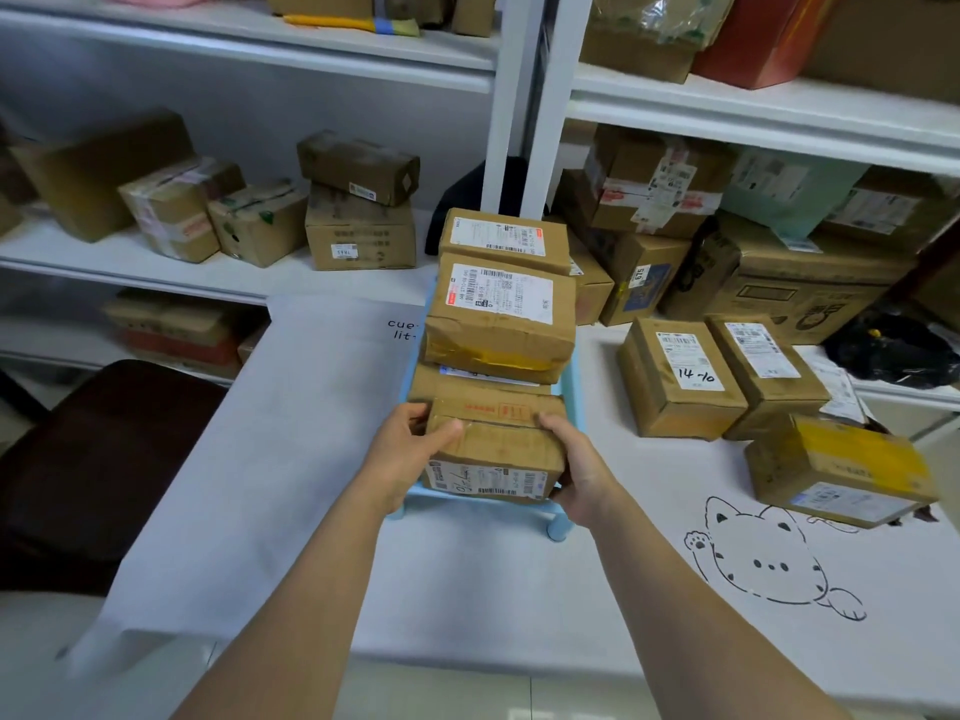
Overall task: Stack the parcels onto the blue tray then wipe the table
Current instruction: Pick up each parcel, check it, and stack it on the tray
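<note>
A blue tray (pixel 572 379) on short legs stands in the middle of the white table (pixel 291 459). Several brown parcels are stacked on it, the tallest pile (pixel 501 304) at its far end. At the near end, both my hands grip a brown parcel (pixel 498 433) with red print; it rests on a labelled parcel (pixel 485 480) below it. My left hand (pixel 410 444) holds its left side, my right hand (pixel 576 465) its right side. Three more parcels lie on the table to the right: two side by side (pixel 680 379) (pixel 769 366) and a yellow-taped one (pixel 836 467).
White shelving (pixel 260 283) behind the table carries many other cardboard boxes. A dark chair (pixel 98 459) stands at the table's left. A cat drawing (pixel 763 553) marks the tablecloth on the right. A black bag (pixel 893 350) lies at the far right.
</note>
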`<state>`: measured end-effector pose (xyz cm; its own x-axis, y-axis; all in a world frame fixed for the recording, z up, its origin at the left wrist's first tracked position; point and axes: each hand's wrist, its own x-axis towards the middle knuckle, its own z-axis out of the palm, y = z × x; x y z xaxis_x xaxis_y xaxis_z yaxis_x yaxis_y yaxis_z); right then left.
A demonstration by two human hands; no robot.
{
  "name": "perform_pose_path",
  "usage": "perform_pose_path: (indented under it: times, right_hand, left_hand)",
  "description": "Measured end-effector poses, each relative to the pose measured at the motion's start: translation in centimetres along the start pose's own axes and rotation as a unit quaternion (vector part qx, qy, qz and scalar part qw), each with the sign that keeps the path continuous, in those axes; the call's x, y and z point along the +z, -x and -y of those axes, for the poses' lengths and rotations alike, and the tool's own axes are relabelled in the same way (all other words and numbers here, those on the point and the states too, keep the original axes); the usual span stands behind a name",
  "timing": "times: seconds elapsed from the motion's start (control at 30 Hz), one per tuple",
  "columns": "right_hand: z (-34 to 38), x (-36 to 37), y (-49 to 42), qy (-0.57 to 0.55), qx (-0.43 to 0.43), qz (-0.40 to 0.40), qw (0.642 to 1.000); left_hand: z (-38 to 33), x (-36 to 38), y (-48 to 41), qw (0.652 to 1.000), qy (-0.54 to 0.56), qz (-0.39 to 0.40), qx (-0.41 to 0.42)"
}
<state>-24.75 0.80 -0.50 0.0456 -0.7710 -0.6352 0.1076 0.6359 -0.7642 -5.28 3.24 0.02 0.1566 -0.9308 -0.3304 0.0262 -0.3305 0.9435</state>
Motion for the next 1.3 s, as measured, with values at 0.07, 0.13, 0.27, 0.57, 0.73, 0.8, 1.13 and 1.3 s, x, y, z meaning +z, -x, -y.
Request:
perform_pose_path:
  times: [0.07, 0.13, 0.27, 0.57, 0.73, 0.8, 1.13, 1.3]
  right_hand:
    - [-0.4, -0.1, -0.3, -0.001, -0.007, -0.002, 1.000]
    - [-0.4, -0.1, -0.5, -0.002, -0.001, 0.002, 1.000]
    - [-0.3, 0.1, -1.0, -0.002, 0.012, -0.005, 1.000]
    - [-0.4, -0.3, -1.3, -0.056, 0.000, -0.025, 0.998]
    - [-0.1, -0.5, -1.5, -0.045, 0.001, -0.021, 0.999]
    - [0.0, -0.5, -1.6, -0.041, 0.005, -0.019, 0.999]
    - [0.2, -0.5, -1.7, -0.031, 0.011, -0.028, 0.999]
    - [0.5, -0.4, -1.9, -0.018, 0.011, -0.035, 0.999]
  left_hand:
    - [0.2, -0.1, -0.1, 1.000, -0.001, 0.006, 0.002]
    - [0.0, -0.2, -0.1, 1.000, 0.007, 0.026, -0.016]
    - [0.4, -0.8, -0.4, 0.990, -0.006, 0.105, -0.094]
    - [1.5, -0.8, -0.8, 0.967, -0.201, 0.147, -0.047]
    - [1.8, -0.3, -1.1, 0.952, -0.283, 0.114, -0.024]
    - [1.8, -0.2, -1.2, 0.948, -0.301, 0.101, -0.021]
    - [2.0, 0.8, -1.3, 0.943, -0.332, 0.030, -0.019]
    - [1.1, 0.4, -1.0, 0.949, -0.285, 0.115, -0.066]
